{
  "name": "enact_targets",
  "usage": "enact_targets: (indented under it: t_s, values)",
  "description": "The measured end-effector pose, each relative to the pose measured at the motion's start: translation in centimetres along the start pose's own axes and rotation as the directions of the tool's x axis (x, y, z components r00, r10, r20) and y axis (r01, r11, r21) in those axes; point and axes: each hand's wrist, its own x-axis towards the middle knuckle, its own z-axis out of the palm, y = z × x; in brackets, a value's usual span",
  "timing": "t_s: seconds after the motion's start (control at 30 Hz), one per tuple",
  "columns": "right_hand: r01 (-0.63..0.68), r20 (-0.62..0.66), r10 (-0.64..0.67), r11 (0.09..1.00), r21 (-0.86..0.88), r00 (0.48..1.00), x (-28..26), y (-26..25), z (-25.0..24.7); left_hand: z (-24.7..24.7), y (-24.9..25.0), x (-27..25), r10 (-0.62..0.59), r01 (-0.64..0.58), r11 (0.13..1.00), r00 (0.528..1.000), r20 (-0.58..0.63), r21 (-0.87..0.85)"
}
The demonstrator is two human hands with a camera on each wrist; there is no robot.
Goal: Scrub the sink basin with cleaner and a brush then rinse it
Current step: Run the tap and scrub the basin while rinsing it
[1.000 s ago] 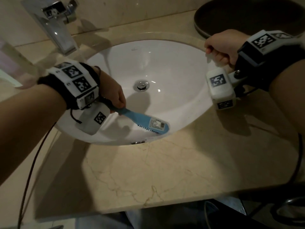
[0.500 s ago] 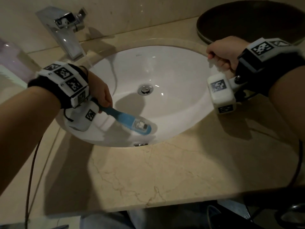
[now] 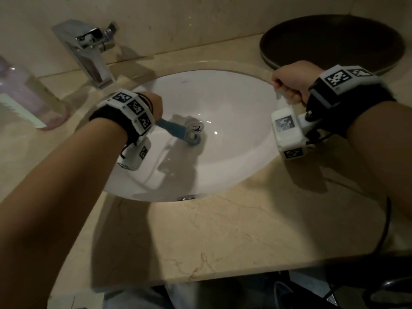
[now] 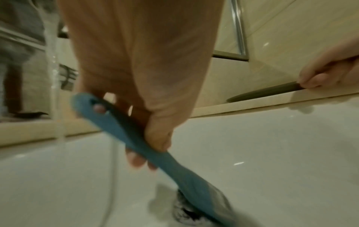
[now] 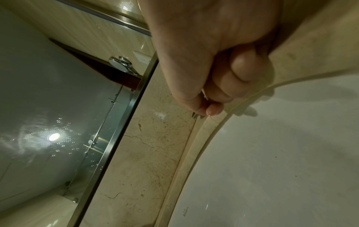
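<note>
The white oval sink basin (image 3: 234,112) is set in a beige marble counter. My left hand (image 3: 153,108) grips the handle of a blue brush (image 3: 176,129), whose head lies against the basin floor beside the chrome drain (image 3: 197,126). The left wrist view shows my left hand (image 4: 155,138) curled round the blue brush (image 4: 182,173), its head over the drain (image 4: 180,210), with a thin stream of water (image 4: 56,92) falling at the left. My right hand (image 3: 289,83) is a closed fist resting on the sink's right rim; the right wrist view shows my right hand (image 5: 213,98) holding nothing.
A chrome faucet (image 3: 89,52) stands at the back left of the sink. A clear bottle (image 3: 24,99) sits on the counter at far left. A dark round tray (image 3: 330,41) lies at the back right. A mirror (image 5: 48,107) rises behind the counter.
My left hand has swept the brush from the basin's near wall up to the drain at the centre. The right fist has stayed on the rim.
</note>
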Motion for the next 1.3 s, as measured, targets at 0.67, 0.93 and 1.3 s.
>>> enact_targets:
  t_s: [0.67,0.93,1.3]
  values:
    - [0.008,0.002,-0.008,1.0,-0.023,1.0,-0.2,-0.1,-0.1,1.8,0.2,-1.4,-0.021,0.019,0.992,1.0,-0.014,-0.125]
    - [0.058,0.153,-0.022,0.97,-0.238,0.988,-2.5,-2.3,1.0,-0.4,-1.4,-5.5,-0.091,0.094,0.982,0.996,0.026,-0.161]
    - [0.153,0.622,-0.051,0.982,-0.112,0.782,-6.3,-7.4,10.3,-1.0,-0.6,-10.5,0.133,0.08,-0.136,0.989,0.062,-0.987]
